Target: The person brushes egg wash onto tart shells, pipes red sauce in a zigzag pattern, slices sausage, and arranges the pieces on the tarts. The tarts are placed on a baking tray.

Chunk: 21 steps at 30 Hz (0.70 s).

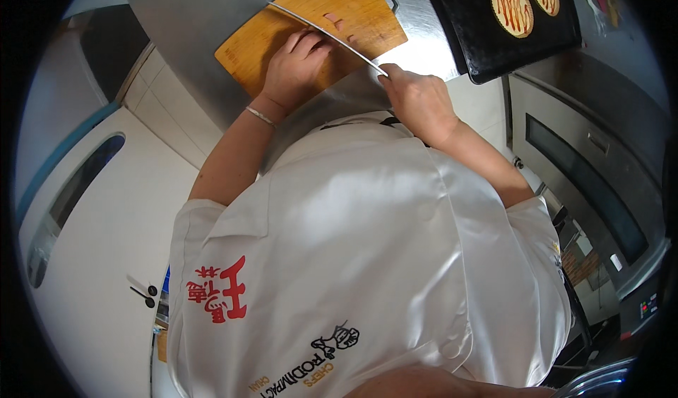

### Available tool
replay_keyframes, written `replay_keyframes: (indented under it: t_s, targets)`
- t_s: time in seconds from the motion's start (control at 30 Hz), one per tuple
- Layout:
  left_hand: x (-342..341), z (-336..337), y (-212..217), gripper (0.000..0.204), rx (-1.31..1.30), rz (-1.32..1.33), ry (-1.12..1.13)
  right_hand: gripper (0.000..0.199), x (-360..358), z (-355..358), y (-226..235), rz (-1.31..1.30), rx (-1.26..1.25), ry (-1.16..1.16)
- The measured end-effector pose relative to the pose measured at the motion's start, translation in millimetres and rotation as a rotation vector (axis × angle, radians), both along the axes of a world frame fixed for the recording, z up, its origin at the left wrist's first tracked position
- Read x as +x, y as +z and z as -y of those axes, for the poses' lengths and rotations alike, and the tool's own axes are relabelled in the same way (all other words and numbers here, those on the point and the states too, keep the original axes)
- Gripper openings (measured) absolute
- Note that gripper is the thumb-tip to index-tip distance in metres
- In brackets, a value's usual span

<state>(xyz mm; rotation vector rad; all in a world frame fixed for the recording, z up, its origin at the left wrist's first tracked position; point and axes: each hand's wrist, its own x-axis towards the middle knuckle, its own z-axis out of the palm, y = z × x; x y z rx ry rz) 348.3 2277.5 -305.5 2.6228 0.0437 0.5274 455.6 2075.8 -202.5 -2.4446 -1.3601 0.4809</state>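
Observation:
A wooden cutting board (247,52) lies at a slant on the steel worktop. My right hand (421,101) is closed around the handle of a knife (360,55), whose long thin blade reaches across the board to the upper left. Beside the blade, my left hand (295,66) rests on the board with its fingers curled and their tips close to the steel. Whatever lies under those fingers is hidden. Beyond the blade are a few small pink pieces (333,21) that look like sliced meat.
To the right of the board stands a black baking tray (480,48) with two round dough bases (512,9) striped in red sauce. The steel worktop (176,24) extends to the left. An oven-like steel appliance (586,179) is at the right, and a white door (99,235) at the left.

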Motion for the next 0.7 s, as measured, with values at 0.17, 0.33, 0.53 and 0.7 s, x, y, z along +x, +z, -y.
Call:
replay_keyframes:
  t_s: [0.17,0.33,0.53,0.7]
  targets:
    - [2,0,1,0.025,0.024,0.025,-0.005,0.009,2,-2,2,-0.032,-0.093,0.06]
    - [1,-1,-2,0.029,0.039,0.012,-0.03,0.008,-1,-7,-23,-0.032,-0.149,0.028]
    - [-4,-4,12,0.029,-0.082,-0.008,-0.082,0.014,5,1,-28,-0.02,-0.006,0.004]
    - [-6,-7,10,0.031,-0.084,-0.014,-0.083,0.014,1,-1,-10,0.01,0.003,-0.002]
